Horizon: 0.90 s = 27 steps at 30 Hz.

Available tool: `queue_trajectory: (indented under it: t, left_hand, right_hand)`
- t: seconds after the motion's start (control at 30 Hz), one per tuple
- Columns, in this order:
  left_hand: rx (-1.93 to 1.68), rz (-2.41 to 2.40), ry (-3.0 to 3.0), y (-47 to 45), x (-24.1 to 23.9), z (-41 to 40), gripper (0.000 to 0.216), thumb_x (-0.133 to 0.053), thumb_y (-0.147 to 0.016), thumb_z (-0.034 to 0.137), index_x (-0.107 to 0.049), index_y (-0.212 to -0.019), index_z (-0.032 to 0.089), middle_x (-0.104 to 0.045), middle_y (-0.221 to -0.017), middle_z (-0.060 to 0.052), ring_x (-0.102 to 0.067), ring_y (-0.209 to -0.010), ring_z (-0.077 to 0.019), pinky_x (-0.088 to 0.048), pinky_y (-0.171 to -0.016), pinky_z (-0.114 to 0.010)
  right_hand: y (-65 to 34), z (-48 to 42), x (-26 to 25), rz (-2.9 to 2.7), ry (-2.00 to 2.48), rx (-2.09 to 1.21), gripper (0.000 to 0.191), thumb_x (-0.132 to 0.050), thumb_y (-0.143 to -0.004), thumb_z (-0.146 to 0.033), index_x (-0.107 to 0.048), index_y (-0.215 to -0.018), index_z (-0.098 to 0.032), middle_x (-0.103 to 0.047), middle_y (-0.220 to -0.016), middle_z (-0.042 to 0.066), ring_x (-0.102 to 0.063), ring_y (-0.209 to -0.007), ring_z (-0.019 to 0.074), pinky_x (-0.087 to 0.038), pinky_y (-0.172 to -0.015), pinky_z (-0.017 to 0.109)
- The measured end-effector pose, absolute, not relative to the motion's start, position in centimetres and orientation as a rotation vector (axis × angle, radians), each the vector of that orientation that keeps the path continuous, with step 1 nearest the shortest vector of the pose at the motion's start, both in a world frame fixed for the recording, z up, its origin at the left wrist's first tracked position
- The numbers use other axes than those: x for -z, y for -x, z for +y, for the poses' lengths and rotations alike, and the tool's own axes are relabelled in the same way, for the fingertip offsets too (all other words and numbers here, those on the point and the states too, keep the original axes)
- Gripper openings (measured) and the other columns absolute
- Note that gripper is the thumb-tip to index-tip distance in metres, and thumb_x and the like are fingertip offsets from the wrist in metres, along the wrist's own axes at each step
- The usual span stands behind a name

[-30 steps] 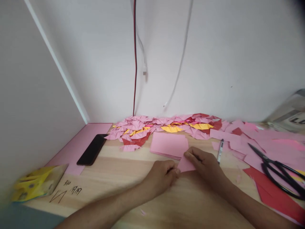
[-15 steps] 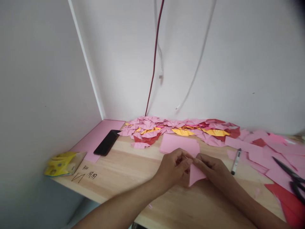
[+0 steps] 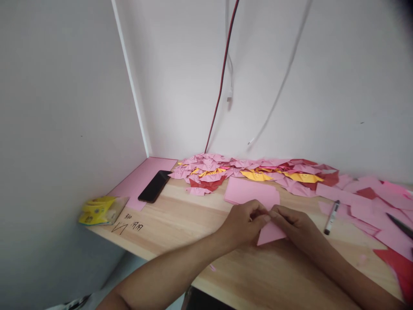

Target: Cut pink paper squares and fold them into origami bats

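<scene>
Both hands meet over a small pink folded paper (image 3: 270,233) lying on the wooden table (image 3: 180,224). My left hand (image 3: 243,224) pinches the paper's upper corner with curled fingers. My right hand (image 3: 295,226) presses and grips its right edge, fingers bent. Just behind the hands lies a stack of pink paper sheets (image 3: 250,191). Along the wall spreads a heap of folded pink, yellow and red paper figures (image 3: 245,170).
A black phone (image 3: 155,186) lies on a pink sheet at the left. A yellow packet (image 3: 97,210) sits at the table's left corner. A pen (image 3: 331,217), loose pink and red paper (image 3: 371,202) and scissor tips (image 3: 400,226) are at the right. Cables (image 3: 222,82) hang on the wall.
The view has swung left and down. The folded pink paper was lifted between both hands, turned, and now lies flatter on the table under the fingers.
</scene>
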<state>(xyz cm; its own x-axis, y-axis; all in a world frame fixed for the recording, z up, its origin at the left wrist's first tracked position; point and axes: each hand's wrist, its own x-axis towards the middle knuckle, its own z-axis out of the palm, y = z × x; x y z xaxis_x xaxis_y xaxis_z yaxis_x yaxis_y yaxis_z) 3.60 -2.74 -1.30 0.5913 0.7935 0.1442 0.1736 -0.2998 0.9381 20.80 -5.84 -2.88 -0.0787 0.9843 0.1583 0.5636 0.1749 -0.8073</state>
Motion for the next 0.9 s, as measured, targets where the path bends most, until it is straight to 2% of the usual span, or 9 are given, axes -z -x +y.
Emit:
queue_trajectory:
  t: [0.13,0.3,0.63,0.77,0.9]
  left_hand:
    - [-0.701,0.755,-1.846,-3.2,1.4,-2.2,0.011,-0.054,-0.081,0.028,-0.058,-0.082,0.017,-0.056,-0.073,0.002,-0.048,-0.067,-0.0108,-0.037,-0.062,-0.022]
    - [-0.700,0.778,-1.837,-3.3,1.7,-2.0,0.009,-0.055,-0.079,0.026,-0.057,-0.077,0.017,-0.055,-0.071,0.002,-0.048,-0.066,-0.0109,-0.036,-0.061,-0.022]
    - [-0.555,0.747,-1.854,-3.3,2.2,-1.3,0.015,-0.055,-0.079,0.030,-0.058,-0.085,0.017,-0.056,-0.071,0.002,-0.050,-0.066,-0.0110,-0.036,-0.059,-0.021]
    - [-0.600,0.757,-1.837,-3.2,1.8,-1.3,0.011,-0.055,-0.078,0.027,-0.058,-0.077,0.016,-0.053,-0.067,0.003,-0.048,-0.063,-0.0102,-0.035,-0.058,-0.021]
    - [-0.633,0.741,-1.682,-3.0,1.4,-1.2,0.012,-0.055,-0.077,0.026,-0.055,-0.071,0.015,-0.053,-0.060,0.003,-0.050,-0.057,-0.0102,-0.038,-0.056,-0.021]
  right_hand:
    - [-20.7,-6.0,3.2,-1.754,1.498,-0.799,0.041,-0.039,-0.087,-0.051,-0.046,-0.062,-0.021,-0.049,-0.060,-0.001,-0.047,-0.058,0.0150,-0.039,-0.053,0.025]
    - [-21.2,-5.8,3.5,-1.819,1.488,-0.836,0.041,-0.039,-0.089,-0.052,-0.044,-0.061,-0.021,-0.047,-0.059,-0.001,-0.046,-0.058,0.0150,-0.038,-0.053,0.025]
    - [-22.0,-5.4,4.4,-1.829,1.546,-0.868,0.039,-0.043,-0.088,-0.050,-0.041,-0.062,-0.021,-0.047,-0.060,-0.002,-0.047,-0.059,0.0144,-0.038,-0.053,0.024]
    - [-21.7,-5.6,3.4,-1.860,1.507,-0.879,0.038,-0.040,-0.089,-0.048,-0.044,-0.063,-0.021,-0.048,-0.061,-0.002,-0.047,-0.059,0.0140,-0.038,-0.055,0.024]
    - [-21.8,-5.6,2.4,-1.902,1.543,-0.881,0.044,-0.037,-0.091,-0.048,-0.039,-0.056,-0.021,-0.045,-0.052,-0.003,-0.044,-0.052,0.0128,-0.035,-0.052,0.024]
